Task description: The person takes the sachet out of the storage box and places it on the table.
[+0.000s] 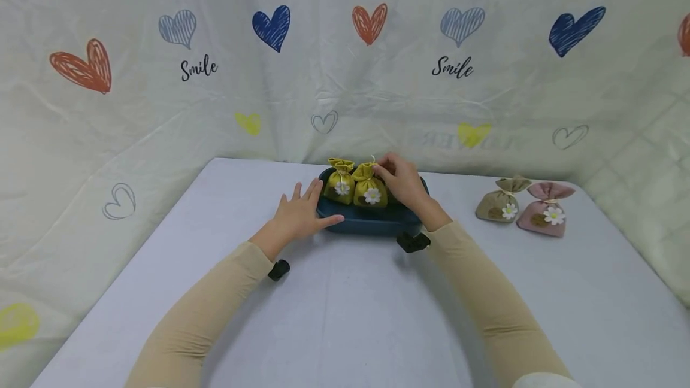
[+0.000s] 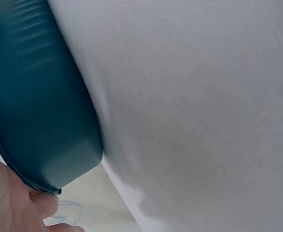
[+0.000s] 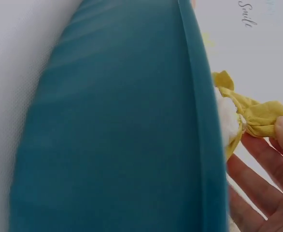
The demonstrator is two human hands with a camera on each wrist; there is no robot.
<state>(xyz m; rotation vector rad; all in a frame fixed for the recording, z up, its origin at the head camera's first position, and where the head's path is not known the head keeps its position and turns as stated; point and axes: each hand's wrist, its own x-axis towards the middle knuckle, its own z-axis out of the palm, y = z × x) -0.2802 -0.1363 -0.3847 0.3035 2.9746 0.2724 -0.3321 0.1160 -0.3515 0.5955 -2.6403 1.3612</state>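
Observation:
Two yellow drawstring pouches with white flowers are in a dark teal basin (image 1: 372, 224). My right hand (image 1: 403, 183) pinches the gathered top of the right yellow pouch (image 1: 369, 187); the right wrist view shows thumb and fingers on the yellow cloth (image 3: 262, 116), the pouch's lower part hidden behind the basin wall. Beside it stands the left yellow pouch (image 1: 338, 183), touched by neither hand. With fingers spread, my left hand (image 1: 298, 214) rests against the basin's left end. From the left wrist, its fingers (image 2: 45, 205) show at the basin rim (image 2: 16, 169).
To the right on the white table (image 1: 345, 316) lie a tan pouch (image 1: 497, 203) and a pink pouch (image 1: 543, 211), each with a white flower. Behind the table hangs a pale cloth (image 1: 334, 82) printed with hearts. Black wrist devices (image 1: 412, 242) sit under both wrists.

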